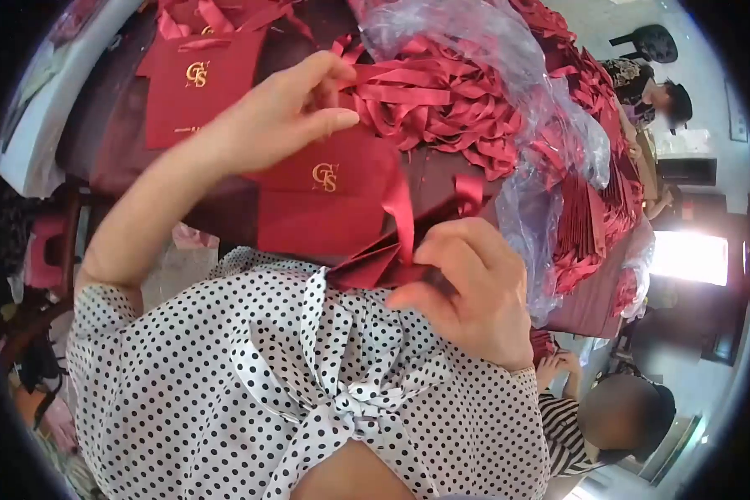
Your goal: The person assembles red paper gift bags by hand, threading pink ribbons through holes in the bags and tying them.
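Observation:
My right hand is closed on a red paper bag, which is tilted and partly open close to my waist. A ribbon rises in a loop from that bag beside my fingers. My left hand is stretched over the table, its thumb apart from its curled fingers, at the near edge of a heap of red ribbons. I see nothing held in it. Beneath its wrist lies a flat red bag with gold lettering. Another lettered red bag lies further left.
Clear plastic wrapping lies along the ribbon heap. Stacked red bags stand to the right on the dark red table. One person in a striped top sits at the right; another person is further back.

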Demonstrator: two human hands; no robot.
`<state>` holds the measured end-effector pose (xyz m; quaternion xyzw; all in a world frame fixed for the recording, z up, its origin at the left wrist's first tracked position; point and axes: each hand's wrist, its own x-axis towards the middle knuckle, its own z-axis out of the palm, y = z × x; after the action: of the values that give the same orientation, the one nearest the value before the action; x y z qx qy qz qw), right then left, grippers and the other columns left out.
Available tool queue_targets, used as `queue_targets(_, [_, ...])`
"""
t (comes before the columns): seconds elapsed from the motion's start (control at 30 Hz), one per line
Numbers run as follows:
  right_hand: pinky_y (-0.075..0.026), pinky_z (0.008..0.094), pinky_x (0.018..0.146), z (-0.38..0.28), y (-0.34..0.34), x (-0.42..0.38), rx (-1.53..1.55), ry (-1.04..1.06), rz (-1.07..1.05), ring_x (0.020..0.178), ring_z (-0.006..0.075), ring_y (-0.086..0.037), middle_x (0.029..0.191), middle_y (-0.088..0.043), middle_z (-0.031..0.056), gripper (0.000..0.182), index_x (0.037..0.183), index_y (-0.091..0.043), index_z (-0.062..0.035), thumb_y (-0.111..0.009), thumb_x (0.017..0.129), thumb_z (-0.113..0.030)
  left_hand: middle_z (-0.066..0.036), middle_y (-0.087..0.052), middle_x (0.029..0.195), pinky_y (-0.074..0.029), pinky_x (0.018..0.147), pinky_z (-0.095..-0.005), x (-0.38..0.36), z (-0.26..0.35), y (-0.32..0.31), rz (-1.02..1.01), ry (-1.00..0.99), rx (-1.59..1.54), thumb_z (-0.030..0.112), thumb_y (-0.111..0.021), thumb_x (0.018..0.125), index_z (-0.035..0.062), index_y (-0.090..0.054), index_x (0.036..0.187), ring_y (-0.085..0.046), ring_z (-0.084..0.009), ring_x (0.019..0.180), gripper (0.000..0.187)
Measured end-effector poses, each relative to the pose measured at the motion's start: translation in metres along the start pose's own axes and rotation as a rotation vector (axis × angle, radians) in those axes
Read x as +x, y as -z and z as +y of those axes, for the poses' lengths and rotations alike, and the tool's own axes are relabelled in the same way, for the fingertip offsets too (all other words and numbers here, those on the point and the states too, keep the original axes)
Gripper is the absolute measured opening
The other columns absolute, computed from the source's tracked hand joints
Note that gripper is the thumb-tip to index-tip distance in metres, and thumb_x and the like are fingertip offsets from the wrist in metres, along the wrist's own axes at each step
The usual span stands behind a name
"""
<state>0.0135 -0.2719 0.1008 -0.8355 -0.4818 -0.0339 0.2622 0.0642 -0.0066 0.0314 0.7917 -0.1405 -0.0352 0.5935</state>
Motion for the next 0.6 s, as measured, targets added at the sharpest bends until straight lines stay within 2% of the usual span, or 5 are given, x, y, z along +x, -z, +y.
queue_targets(0.1, [-0.046,0.0329,0.054,0.010,-0.001,-0.001,0.015,0.026,0.114,0.061,0.0236,-0.056,0.076,-0.059,0.0078,0.048,0.077,-0.058,-0.0034,-0.084,0.057,-0.040,-0.004,-0.057,0.078,-0.045,0.063,-0.0255,-0.012,-0.005,-0.029,0.253,-0.066,-0.036,0.017,-0.059,0.092,-0.0008,-0.056,0.089,-0.054,-0.0091,0.073,0.018])
queue_targets(0.2, [-0.043,0.0331,0.059,0.038,-0.006,0.005,0.148,0.193,0.348,0.066,0.0229,-0.055,0.078,-0.059,0.0086,0.052,0.078,-0.057,-0.0052,-0.086,0.057,-0.043,-0.008,-0.058,0.078,-0.045,0.068,-0.0315,-0.028,0.014,-0.033,-0.094,-0.311,0.102,0.012,-0.058,0.091,-0.0009,-0.058,0.083,-0.056,-0.0179,0.074,0.015])
queue_targets(0.33, [-0.048,0.0309,0.077,0.074,-0.054,0.018,1.356,-0.220,0.590,0.087,0.0185,-0.059,0.094,-0.062,0.0080,0.035,0.095,-0.059,-0.0050,-0.052,0.091,-0.039,-0.018,-0.050,0.121,-0.035,0.099,-0.0365,-0.013,0.036,-0.052,0.113,-0.641,0.166,0.013,-0.056,0.089,-0.0022,-0.056,0.110,-0.049,-0.0287,0.111,0.026])
queue_targets(0.4, [-0.051,0.0341,0.084,0.075,-0.064,0.033,2.037,-0.450,0.630,0.091,0.0205,-0.062,0.099,-0.065,0.0079,0.043,0.105,-0.059,-0.0055,-0.038,0.095,-0.041,-0.016,-0.052,0.117,-0.035,0.099,-0.0363,-0.003,0.045,-0.054,0.205,-0.592,0.264,0.009,-0.055,0.088,-0.0026,-0.055,0.111,-0.049,-0.0279,0.111,0.025])
queue_targets(0.6, [-0.050,0.0382,0.085,0.080,-0.094,0.018,2.140,-0.396,0.262,0.095,0.0231,-0.063,0.105,-0.065,0.0108,0.044,0.112,-0.061,-0.0066,-0.041,0.096,-0.042,-0.007,-0.054,0.085,-0.044,0.072,-0.0278,-0.003,0.031,-0.058,0.092,-0.154,0.169,0.011,-0.066,0.085,-0.0008,-0.053,0.092,-0.053,-0.0161,0.080,0.019])
